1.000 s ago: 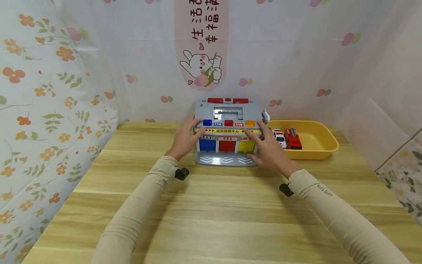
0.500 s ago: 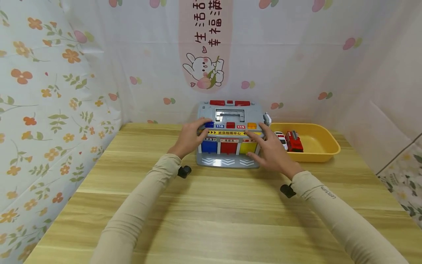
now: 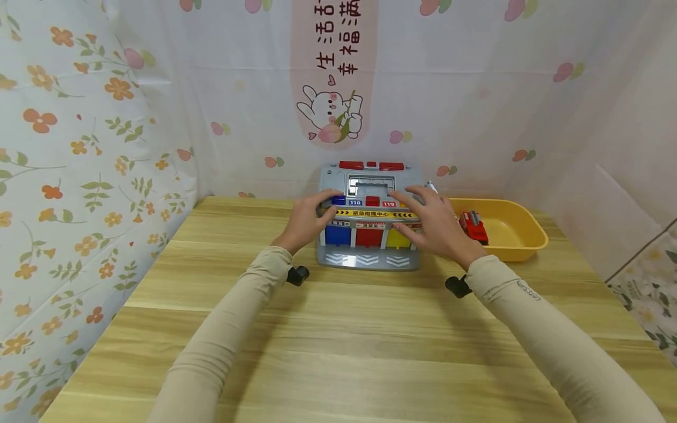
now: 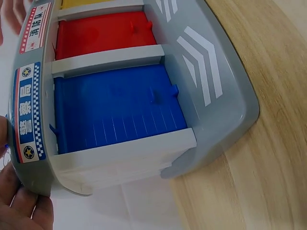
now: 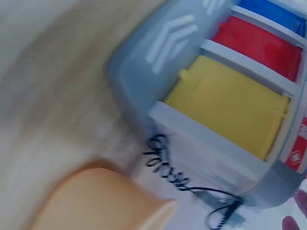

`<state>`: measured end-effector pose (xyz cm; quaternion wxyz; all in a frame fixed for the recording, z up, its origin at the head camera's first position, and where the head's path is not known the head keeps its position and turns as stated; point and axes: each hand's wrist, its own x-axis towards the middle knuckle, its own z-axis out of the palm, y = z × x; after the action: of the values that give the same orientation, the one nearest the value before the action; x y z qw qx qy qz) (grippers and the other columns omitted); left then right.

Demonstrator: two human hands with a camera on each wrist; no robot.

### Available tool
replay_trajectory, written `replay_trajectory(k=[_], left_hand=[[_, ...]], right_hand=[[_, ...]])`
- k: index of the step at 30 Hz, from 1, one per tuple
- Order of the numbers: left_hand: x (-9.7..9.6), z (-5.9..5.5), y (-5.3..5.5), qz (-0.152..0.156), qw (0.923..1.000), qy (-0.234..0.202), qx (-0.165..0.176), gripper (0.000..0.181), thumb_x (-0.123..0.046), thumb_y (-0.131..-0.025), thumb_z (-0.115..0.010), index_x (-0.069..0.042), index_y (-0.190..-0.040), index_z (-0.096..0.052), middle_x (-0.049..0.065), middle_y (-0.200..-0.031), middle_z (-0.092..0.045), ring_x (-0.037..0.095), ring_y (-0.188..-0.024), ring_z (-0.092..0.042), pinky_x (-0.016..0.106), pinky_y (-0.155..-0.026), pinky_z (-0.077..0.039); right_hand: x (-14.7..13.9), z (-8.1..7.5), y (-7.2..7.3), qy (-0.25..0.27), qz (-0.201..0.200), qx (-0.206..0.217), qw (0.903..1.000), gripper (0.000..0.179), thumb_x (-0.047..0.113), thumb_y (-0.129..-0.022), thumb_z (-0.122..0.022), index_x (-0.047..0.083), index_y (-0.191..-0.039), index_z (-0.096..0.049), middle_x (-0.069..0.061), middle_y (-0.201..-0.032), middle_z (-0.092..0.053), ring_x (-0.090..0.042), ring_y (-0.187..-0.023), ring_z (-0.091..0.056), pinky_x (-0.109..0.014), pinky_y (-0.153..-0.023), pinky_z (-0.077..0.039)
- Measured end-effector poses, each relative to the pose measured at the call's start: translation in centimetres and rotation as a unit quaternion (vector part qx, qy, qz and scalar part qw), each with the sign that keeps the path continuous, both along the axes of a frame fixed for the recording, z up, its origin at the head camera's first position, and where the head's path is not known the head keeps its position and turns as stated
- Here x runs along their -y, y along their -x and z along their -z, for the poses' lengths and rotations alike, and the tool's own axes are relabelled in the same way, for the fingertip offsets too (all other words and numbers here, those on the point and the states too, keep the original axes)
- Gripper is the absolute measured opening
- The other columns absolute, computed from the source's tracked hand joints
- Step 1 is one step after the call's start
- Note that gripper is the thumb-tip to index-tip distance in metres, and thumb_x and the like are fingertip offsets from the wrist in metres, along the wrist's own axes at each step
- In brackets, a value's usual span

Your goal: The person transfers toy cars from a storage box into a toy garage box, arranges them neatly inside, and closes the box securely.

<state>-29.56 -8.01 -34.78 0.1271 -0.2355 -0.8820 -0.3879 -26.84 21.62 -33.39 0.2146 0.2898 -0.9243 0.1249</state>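
A grey toy emergency-station garage [image 3: 368, 259] stands against the back cloth, its blue, red and yellow doors down. My left hand [image 3: 302, 222] grips its left roof corner, with the thumb at the front and the other fingers over the edge. In the left wrist view, fingertips [image 4: 29, 207] curl at that corner beside the blue door [image 4: 120, 108]. My right hand [image 3: 438, 226] is spread at the right end, index finger over the roof and thumb in front of the yellow door [image 5: 225, 103]. Only its fingertips [image 5: 301, 200] show in the right wrist view.
Right of the garage sits a yellow tub [image 3: 515, 251] holding a red toy fire truck [image 3: 474, 228]. A coiled black cord [image 5: 165, 167] hangs on the garage's right side. The wooden table [image 3: 338, 341] extends in front, and a floral cloth [image 3: 95, 176] lines the left.
My right hand has loosened from the garage's right edge and shifted up and inward over the roof, now covering the white toy car. My left hand keeps its place on the garage.
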Motion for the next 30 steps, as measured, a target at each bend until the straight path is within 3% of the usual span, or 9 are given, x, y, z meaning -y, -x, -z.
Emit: replay_trajectory(k=[11,18,22,30], left_hand=[[0.1,0.0,0.2,-0.004,0.9999,-0.003,0.011,0.035,-0.019,-0.1,-0.061,-0.02,-0.135,-0.062,0.01,-0.135,-0.067,0.026,-0.104,-0.064,0.044,-0.094,-0.057],[0.3,0.1,0.2,-0.004,0.9996,-0.025,0.011,0.037,-0.018,-0.098,-0.064,-0.015,-0.135,-0.062,0.01,-0.135,-0.067,0.024,-0.122,-0.064,0.043,-0.105,-0.052],[0.3,0.2,0.2,-0.009,0.9988,-0.037,0.031,0.039,-0.019,-0.098,-0.063,-0.015,-0.137,-0.06,0.009,-0.138,-0.066,0.025,-0.131,-0.059,0.043,-0.113,-0.047],[0.2,0.0,0.0,-0.012,0.9967,-0.056,0.058,0.042,-0.02,-0.099,-0.064,-0.013,-0.139,-0.057,0.009,-0.14,-0.064,0.025,-0.138,-0.053,0.043,-0.119,-0.04]], right_hand=[[2.8,-2.8,0.9,-0.06,-0.026,0.11,0.9918,0.063,0.037,-0.094,-0.069,0.026,-0.151,-0.046,-0.015,-0.151,-0.051,-0.038,-0.142,-0.043,-0.063,-0.114,-0.026],[4.0,-3.4,1.8,-0.086,-0.033,0.107,0.99,0.054,0.034,-0.094,-0.067,0.021,-0.145,-0.055,-0.012,-0.144,-0.059,-0.035,-0.137,-0.049,-0.061,-0.109,-0.031],[4.4,-3.8,2.4,-0.092,-0.029,0.1,0.9903,0.043,0.026,-0.096,-0.065,0.018,-0.138,-0.062,-0.012,-0.138,-0.064,-0.036,-0.132,-0.052,-0.058,-0.103,-0.036],[4.9,-4.6,3.0,-0.066,-0.018,0.098,0.9928,0.03,0.017,-0.095,-0.067,0.017,-0.124,-0.073,-0.012,-0.124,-0.072,-0.035,-0.12,-0.057,-0.053,-0.096,-0.041]])
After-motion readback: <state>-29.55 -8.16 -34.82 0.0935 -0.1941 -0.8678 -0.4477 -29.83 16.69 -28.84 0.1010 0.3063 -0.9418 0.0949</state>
